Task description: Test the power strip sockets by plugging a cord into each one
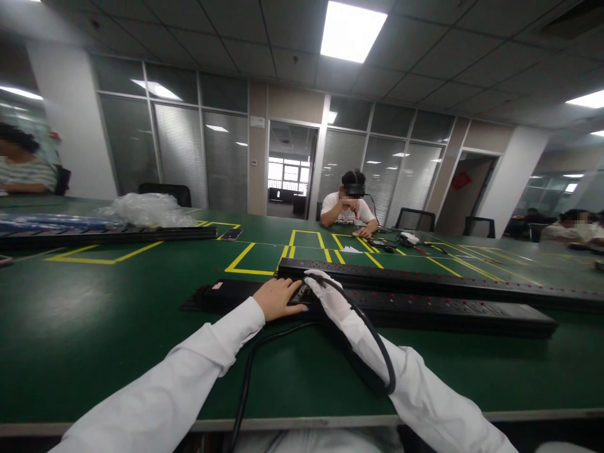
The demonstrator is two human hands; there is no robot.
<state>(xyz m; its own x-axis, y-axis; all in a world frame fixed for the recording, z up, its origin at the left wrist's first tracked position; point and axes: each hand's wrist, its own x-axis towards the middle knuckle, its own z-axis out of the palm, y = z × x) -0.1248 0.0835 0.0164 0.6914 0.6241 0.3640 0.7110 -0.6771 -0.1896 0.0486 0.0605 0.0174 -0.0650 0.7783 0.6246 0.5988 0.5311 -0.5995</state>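
A long black power strip (pixel 425 309) with a row of red-marked sockets lies across the table in front of me. My left hand (pixel 278 298), bare, rests on its left part, fingers stretched over the top and thumb apart along the near side. My right hand (pixel 329 294), in a white glove, closes on a black cable (pixel 377 336) just above the strip, beside my left fingertips. The cable loops back over my right forearm. Its end is hidden at my fingers, so I cannot tell whether it touches a socket.
Behind lies a second long black power strip (pixel 472 282). Yellow tape (pixel 252 272) marks the green table (pixel 141 352). Clear plastic wrap (pixel 146 209), wrapped strips and a phone (pixel 232 234) are at left. A person (pixel 349 207) sits opposite near cables. Another black cable (pixel 250 365) hangs over the near edge.
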